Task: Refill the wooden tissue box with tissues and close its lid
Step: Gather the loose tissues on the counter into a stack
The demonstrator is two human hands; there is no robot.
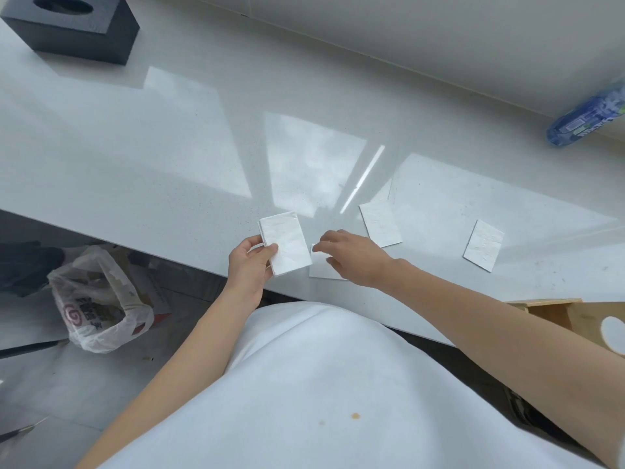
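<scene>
- Pinched between your left hand (248,265) thumb and fingers is a small stack of folded tissues (285,243), held just above the near edge of the white counter (169,157)
- Your right hand (351,257) rests with curled fingers on a single tissue (321,269) lying flat just beside the stack; whether it has actually gripped that sheet, you cannot tell from here
- Judging by this, you are in the gathering step: collecting loose sheets into one stack before anything goes into the box
- Next move calls for lifting the sheet under your right hand cleanly off the glossy surface and squaring it onto the stack
- Wooden tissue box (571,319) sits at the far right near edge of the counter, partly hidden behind your right forearm, well apart from the stack; its lid state is not clear
- Count of tissues: one stack in hand, one sheet under your right hand, and two more loose sheets, a nearer one (380,223) and a farther one (483,245), lying to the right
- Other things: one black tissue box (74,28) at the far left, one blue plastic bottle (588,116) at the far right, one plastic bag (98,299) on the floor
</scene>
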